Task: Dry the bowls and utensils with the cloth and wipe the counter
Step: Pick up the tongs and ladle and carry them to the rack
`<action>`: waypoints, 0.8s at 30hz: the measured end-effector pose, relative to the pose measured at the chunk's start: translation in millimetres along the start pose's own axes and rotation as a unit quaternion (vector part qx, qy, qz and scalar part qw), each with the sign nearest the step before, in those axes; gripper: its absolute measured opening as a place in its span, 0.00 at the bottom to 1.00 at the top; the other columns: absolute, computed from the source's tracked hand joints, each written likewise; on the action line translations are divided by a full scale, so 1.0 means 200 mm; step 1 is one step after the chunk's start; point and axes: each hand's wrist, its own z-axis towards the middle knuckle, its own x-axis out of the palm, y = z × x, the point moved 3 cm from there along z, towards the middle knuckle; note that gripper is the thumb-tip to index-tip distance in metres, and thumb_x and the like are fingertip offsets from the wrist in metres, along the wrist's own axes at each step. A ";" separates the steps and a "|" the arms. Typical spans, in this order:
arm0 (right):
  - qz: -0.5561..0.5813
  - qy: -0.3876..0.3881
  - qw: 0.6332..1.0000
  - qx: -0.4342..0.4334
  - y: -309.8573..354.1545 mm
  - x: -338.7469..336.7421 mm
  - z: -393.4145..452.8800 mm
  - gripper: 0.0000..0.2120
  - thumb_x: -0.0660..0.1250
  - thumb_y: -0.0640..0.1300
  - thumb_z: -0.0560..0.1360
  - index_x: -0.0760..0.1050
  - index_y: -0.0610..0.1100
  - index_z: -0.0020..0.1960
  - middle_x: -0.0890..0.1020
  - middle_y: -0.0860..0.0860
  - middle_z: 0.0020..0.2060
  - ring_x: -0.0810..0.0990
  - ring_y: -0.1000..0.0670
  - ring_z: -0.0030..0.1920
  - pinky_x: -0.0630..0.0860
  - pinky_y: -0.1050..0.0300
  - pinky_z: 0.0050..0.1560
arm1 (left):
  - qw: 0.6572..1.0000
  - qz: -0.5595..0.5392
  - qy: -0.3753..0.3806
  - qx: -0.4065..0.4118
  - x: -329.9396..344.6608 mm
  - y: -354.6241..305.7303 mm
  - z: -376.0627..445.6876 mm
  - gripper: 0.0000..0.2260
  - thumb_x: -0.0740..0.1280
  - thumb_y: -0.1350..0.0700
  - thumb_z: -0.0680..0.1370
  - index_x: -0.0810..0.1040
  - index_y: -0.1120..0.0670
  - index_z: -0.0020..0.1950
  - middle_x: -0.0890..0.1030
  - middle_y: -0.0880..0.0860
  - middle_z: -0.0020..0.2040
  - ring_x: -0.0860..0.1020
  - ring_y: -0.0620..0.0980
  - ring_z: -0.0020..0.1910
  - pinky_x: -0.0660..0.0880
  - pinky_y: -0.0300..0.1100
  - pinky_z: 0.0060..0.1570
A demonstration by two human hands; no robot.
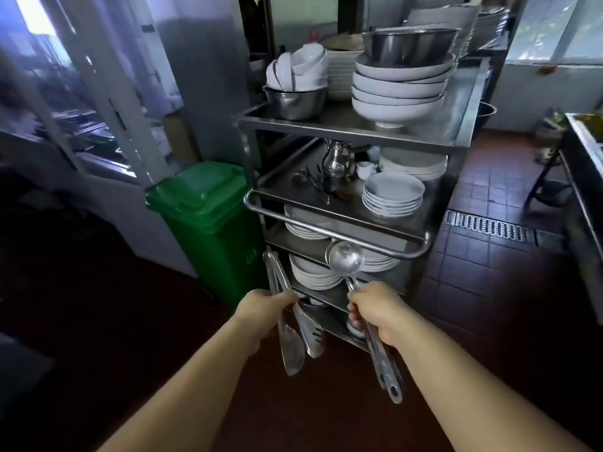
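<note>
My left hand (266, 313) grips steel tongs (298, 337) around their middle, the flat ends hanging down and the hinge end pointing up. My right hand (375, 313) holds steel ladles (346, 257) by their handles, one round bowl standing up in front of the cart's rail. Both hands hover just before a steel cart (329, 127). Its top shelf carries a stack of large white bowls (399, 91), small white bowls in a steel bowl (295, 101) and another steel bowl (408, 44). No cloth is in view.
Lower cart shelves hold stacked white plates (393, 194), a steel teapot (337, 159) and loose utensils. A green bin (208, 223) stands left of the cart. A floor drain grate (486, 226) lies on the red tiles at right, beside a steel counter edge (584, 158).
</note>
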 end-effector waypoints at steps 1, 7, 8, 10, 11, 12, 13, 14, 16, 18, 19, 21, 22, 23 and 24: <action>-0.022 0.002 1.000 -0.006 0.04 -0.03 0.07 0.11 0.64 0.39 0.84 0.78 0.40 0.44 0.81 0.48 0.30 0.78 0.50 0.28 0.75 0.56 0.31 | 1.000 -0.001 -0.005 0.002 0.02 -0.05 0.05 0.13 0.77 0.48 0.74 0.85 0.56 0.52 0.89 0.56 0.45 0.88 0.56 0.43 0.85 0.48 0.40; -0.157 -0.010 0.986 -0.053 0.33 -0.26 0.50 0.11 0.67 0.43 0.81 0.83 0.41 0.43 0.85 0.44 0.41 0.81 0.46 0.39 0.72 0.56 0.37 | 1.000 -0.012 -0.017 -0.007 0.13 -0.33 0.34 0.17 0.78 0.48 0.69 0.85 0.58 0.51 0.89 0.57 0.43 0.89 0.59 0.43 0.86 0.58 0.52; -0.178 -0.017 0.982 -0.057 0.38 -0.28 0.56 0.12 0.67 0.44 0.81 0.83 0.42 0.42 0.84 0.46 0.39 0.80 0.48 0.37 0.69 0.57 0.34 | 1.000 -0.013 -0.025 -0.008 0.14 -0.37 0.38 0.18 0.78 0.47 0.69 0.86 0.58 0.51 0.89 0.57 0.43 0.89 0.60 0.43 0.86 0.60 0.52; -0.189 -0.017 0.980 -0.061 0.45 -0.31 0.65 0.12 0.68 0.44 0.80 0.83 0.45 0.39 0.82 0.49 0.36 0.79 0.50 0.36 0.67 0.57 0.33 | 0.999 -0.017 -0.035 -0.009 0.15 -0.44 0.48 0.18 0.78 0.47 0.68 0.85 0.59 0.50 0.89 0.59 0.44 0.88 0.62 0.44 0.85 0.63 0.51; -0.184 -0.014 0.981 -0.061 0.49 -0.31 0.70 0.12 0.68 0.44 0.80 0.81 0.47 0.38 0.82 0.50 0.36 0.79 0.50 0.37 0.67 0.57 0.33 | 0.999 -0.016 -0.037 -0.008 0.15 -0.48 0.53 0.17 0.79 0.48 0.70 0.85 0.59 0.50 0.89 0.60 0.45 0.88 0.63 0.46 0.85 0.64 0.52; -0.182 -0.009 0.981 -0.062 0.53 -0.32 0.74 0.11 0.68 0.43 0.80 0.80 0.48 0.38 0.81 0.50 0.35 0.79 0.51 0.36 0.66 0.57 0.33 | 0.999 -0.015 -0.037 -0.007 0.16 -0.51 0.59 0.16 0.79 0.48 0.71 0.85 0.59 0.50 0.89 0.60 0.45 0.88 0.63 0.46 0.85 0.63 0.52; -0.186 -0.003 0.980 -0.065 0.57 -0.33 0.79 0.12 0.67 0.41 0.79 0.79 0.49 0.38 0.81 0.51 0.33 0.78 0.51 0.36 0.66 0.57 0.33 | 0.999 -0.017 -0.036 -0.005 0.17 -0.55 0.65 0.15 0.78 0.49 0.72 0.85 0.59 0.50 0.89 0.59 0.45 0.88 0.62 0.47 0.85 0.62 0.53; -0.195 0.004 0.978 -0.068 0.60 -0.33 0.84 0.12 0.68 0.39 0.79 0.78 0.48 0.37 0.80 0.51 0.32 0.78 0.50 0.35 0.67 0.57 0.33 | 0.999 -0.022 -0.033 -0.003 0.17 -0.58 0.72 0.14 0.78 0.50 0.73 0.85 0.59 0.50 0.89 0.58 0.44 0.89 0.61 0.46 0.85 0.61 0.53; -0.219 0.010 0.973 -0.072 0.68 -0.32 0.95 0.11 0.68 0.38 0.78 0.79 0.43 0.37 0.79 0.48 0.31 0.77 0.48 0.34 0.68 0.57 0.34 | 0.999 -0.032 -0.019 0.002 0.18 -0.65 0.85 0.14 0.78 0.50 0.73 0.85 0.59 0.51 0.89 0.57 0.42 0.89 0.59 0.44 0.86 0.57 0.51; -0.266 0.013 0.961 -0.079 0.77 -0.31 1.06 0.07 0.68 0.39 0.80 0.79 0.41 0.43 0.79 0.46 0.36 0.76 0.46 0.36 0.69 0.57 0.35 | 0.999 -0.035 -0.003 0.010 0.18 -0.72 0.99 0.14 0.78 0.50 0.72 0.86 0.58 0.51 0.89 0.56 0.43 0.89 0.57 0.43 0.87 0.55 0.49; -0.283 0.010 0.956 -0.081 0.81 -0.31 1.13 0.06 0.68 0.40 0.81 0.80 0.41 0.46 0.79 0.46 0.39 0.76 0.46 0.36 0.68 0.57 0.34 | 0.999 -0.038 0.003 0.012 0.18 -0.76 1.07 0.14 0.78 0.51 0.71 0.86 0.58 0.52 0.89 0.57 0.43 0.89 0.58 0.43 0.87 0.55 0.47; -0.282 0.003 0.957 -0.072 0.87 -0.29 1.26 0.07 0.69 0.41 0.81 0.80 0.42 0.44 0.79 0.47 0.36 0.75 0.49 0.32 0.66 0.58 0.29 | 0.999 -0.050 0.008 0.012 0.17 -0.82 1.25 0.15 0.78 0.52 0.71 0.85 0.58 0.53 0.89 0.57 0.44 0.89 0.59 0.42 0.87 0.55 0.44; -0.280 -0.001 0.958 -0.066 0.90 -0.27 1.34 0.09 0.69 0.41 0.81 0.80 0.43 0.41 0.80 0.49 0.34 0.74 0.51 0.31 0.65 0.58 0.28 | 0.998 -0.057 0.012 0.011 0.16 -0.85 1.34 0.16 0.78 0.52 0.70 0.85 0.58 0.54 0.89 0.58 0.45 0.89 0.60 0.43 0.87 0.57 0.47; -0.276 -0.004 0.959 -0.059 0.93 -0.24 1.41 0.10 0.69 0.41 0.81 0.81 0.43 0.41 0.81 0.50 0.34 0.75 0.51 0.30 0.65 0.58 0.29 | 0.998 -0.059 0.017 0.010 0.16 -0.88 1.44 0.18 0.79 0.51 0.69 0.85 0.58 0.54 0.89 0.58 0.46 0.89 0.60 0.45 0.87 0.58 0.49; -0.271 -0.011 0.961 -0.055 0.96 -0.21 1.49 0.09 0.69 0.41 0.81 0.82 0.41 0.43 0.81 0.50 0.34 0.75 0.52 0.31 0.66 0.58 0.29 | 0.998 -0.060 0.023 0.010 0.15 -0.91 1.54 0.19 0.79 0.49 0.67 0.85 0.58 0.54 0.89 0.59 0.47 0.89 0.60 0.45 0.87 0.57 0.49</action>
